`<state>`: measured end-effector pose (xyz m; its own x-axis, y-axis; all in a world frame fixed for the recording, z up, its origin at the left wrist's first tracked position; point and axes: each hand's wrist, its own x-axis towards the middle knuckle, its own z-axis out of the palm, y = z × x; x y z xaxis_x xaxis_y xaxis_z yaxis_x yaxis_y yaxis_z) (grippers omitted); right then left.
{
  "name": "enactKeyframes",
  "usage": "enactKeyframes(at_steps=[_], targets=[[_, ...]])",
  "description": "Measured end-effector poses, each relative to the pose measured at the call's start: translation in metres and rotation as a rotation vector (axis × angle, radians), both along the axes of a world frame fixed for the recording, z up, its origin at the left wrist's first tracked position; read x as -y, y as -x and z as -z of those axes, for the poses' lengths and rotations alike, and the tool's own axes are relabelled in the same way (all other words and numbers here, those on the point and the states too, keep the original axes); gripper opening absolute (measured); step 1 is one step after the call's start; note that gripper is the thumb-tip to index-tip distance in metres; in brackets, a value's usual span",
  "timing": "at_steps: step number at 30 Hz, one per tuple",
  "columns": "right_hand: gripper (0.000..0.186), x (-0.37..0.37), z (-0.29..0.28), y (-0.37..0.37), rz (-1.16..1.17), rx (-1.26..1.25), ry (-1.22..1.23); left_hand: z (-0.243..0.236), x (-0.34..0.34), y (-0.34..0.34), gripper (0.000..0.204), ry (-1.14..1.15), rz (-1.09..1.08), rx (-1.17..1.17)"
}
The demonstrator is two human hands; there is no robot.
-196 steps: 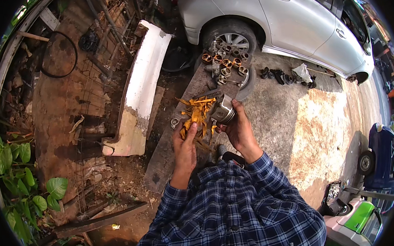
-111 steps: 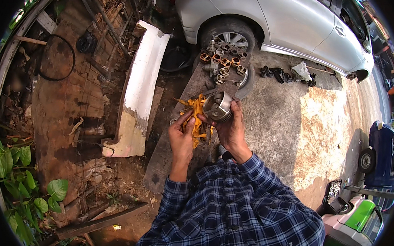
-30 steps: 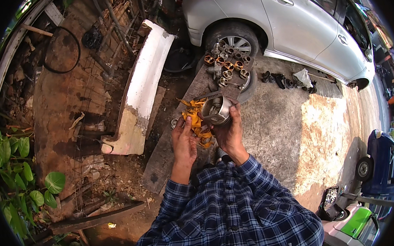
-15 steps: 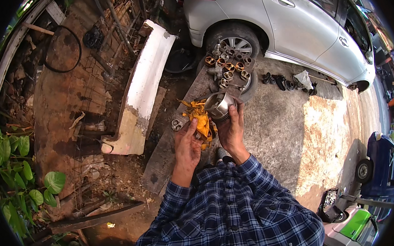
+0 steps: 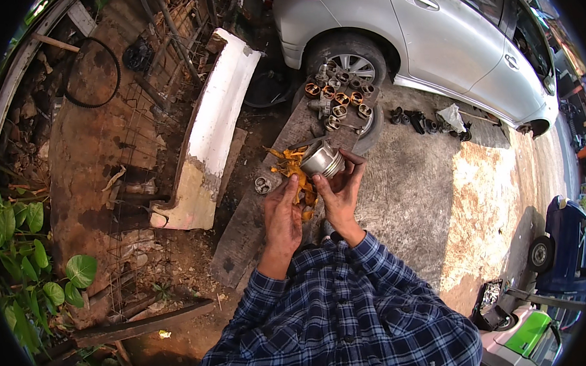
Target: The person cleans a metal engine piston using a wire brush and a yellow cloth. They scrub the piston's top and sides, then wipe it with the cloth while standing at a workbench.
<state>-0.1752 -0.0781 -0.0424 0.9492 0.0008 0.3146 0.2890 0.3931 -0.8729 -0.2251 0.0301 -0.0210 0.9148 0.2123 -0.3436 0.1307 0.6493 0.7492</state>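
A silvery engine piston [image 5: 322, 159] with ring grooves is in my right hand [image 5: 341, 197], thumb on its near side and fingers behind it. It is tilted, its crown edge toward the upper left. My left hand [image 5: 283, 212] is closed on a crumpled yellow-orange rag [image 5: 295, 169] just left of the piston. Part of the rag hangs down between my hands. Where the rag meets the piston is partly hidden. Below them lies a worn wooden board [image 5: 242, 234], and a small metal part [image 5: 263, 185] rests on it beside my left wrist.
Several pistons [image 5: 339, 99] stand on the far end of the board, by the wheel [image 5: 351, 64] of a silver car [image 5: 356, 11]. A long white panel [image 5: 218, 114] leans to the left. Dark parts [image 5: 417, 122] lie beside the car. Leafy plants [image 5: 35, 252] grow at far left.
The piston has turned in my right hand, so its grooved side shows more, and my right thumb now lies across its near side. My left hand and the rag have shifted slightly.
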Motion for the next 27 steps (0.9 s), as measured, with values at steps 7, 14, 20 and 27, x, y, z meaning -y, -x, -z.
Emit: enactKeyframes(at_steps=[7,14,20,27], targets=[[0.056,0.007,-0.014,0.002,-0.085,-0.271,-0.134,-0.001,0.001,-0.003,0.040,-0.915,0.016,0.454],[0.055,0.020,-0.034,0.006,-0.290,-0.593,-0.366,-0.024,-0.034,-0.003,0.044,-1.825,0.217,0.557],[0.070,0.015,-0.005,0.000,-0.118,-0.101,-0.004,-0.024,-0.030,-0.003,0.038,-0.461,0.307,0.364],[0.090,0.036,0.005,-0.037,-0.157,0.724,0.375,-0.012,-0.029,0.004,0.056,0.779,0.271,0.153]])
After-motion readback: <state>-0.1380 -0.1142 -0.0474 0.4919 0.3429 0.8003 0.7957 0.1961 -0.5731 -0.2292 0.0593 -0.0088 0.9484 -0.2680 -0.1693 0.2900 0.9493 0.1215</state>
